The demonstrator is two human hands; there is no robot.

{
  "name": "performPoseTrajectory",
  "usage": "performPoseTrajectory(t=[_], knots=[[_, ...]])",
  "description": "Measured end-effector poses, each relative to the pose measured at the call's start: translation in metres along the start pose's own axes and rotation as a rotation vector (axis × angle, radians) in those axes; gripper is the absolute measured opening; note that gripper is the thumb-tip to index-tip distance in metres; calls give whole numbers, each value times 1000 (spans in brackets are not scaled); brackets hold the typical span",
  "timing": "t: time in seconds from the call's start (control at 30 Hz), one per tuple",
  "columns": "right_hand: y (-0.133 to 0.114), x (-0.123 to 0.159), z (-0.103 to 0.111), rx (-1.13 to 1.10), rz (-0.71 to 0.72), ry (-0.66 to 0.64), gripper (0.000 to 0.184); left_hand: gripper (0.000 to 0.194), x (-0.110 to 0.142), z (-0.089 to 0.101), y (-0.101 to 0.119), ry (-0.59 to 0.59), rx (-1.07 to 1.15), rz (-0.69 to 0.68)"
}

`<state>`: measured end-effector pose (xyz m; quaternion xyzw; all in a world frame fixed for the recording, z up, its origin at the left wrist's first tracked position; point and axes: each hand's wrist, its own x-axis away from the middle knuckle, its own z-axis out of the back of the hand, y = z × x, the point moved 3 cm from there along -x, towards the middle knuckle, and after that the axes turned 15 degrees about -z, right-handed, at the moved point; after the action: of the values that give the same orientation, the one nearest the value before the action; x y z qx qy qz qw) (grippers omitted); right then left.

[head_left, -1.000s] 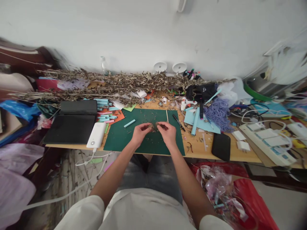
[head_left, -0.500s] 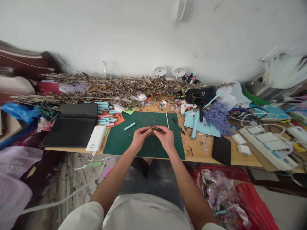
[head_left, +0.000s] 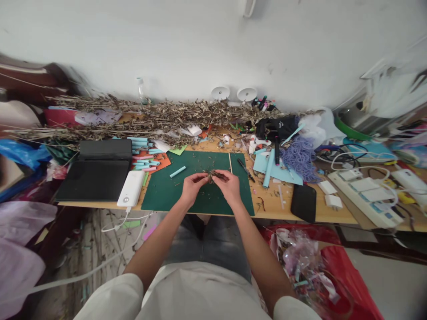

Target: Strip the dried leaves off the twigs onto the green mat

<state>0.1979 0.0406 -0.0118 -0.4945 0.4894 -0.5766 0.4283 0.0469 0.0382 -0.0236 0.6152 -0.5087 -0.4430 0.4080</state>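
Note:
A small clump of dried leaves (head_left: 210,175) is pinched between the fingertips of my left hand (head_left: 193,186) and my right hand (head_left: 228,183). Both hands are closed on it, just over the green cutting mat (head_left: 163,194). Leaf crumbs are scattered on the mat around them. To the left of my hands lies a short blue paper tube (head_left: 178,171). A black pen (head_left: 246,170) rests near the mat's right edge, beside a thin pale stick (head_left: 230,163).
Dried plant stalks (head_left: 187,115) are piled along the wall. On the left are a black tablet case (head_left: 93,180), a white power bank (head_left: 131,189) and rolled paper tubes (head_left: 145,164). Rightward lie a glue gun (head_left: 259,144), purple yarn (head_left: 299,158), a phone (head_left: 303,203) and a power strip (head_left: 367,200).
My hands stay together over the mat, and the dried clump shows a little more above the fingertips. The whole view has shifted slightly.

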Motion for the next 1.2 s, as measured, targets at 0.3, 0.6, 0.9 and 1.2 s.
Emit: performPoseTrajectory(t=[0.3,0.6,0.9,1.2], knots=[[10,-5,3,-97,-95,128,26,27,-2,-1,7,31,-70,-54],[10,5,-10,-118,-77,2,31,26,1,-3,2,-17,-88,-16],[1,1,0,-45,-8,2,37,25,-5,-1,5,-12,-139,-38],[-13,-17,10,109,18,132,31,17,-26,3,16,-41,-282,-195]])
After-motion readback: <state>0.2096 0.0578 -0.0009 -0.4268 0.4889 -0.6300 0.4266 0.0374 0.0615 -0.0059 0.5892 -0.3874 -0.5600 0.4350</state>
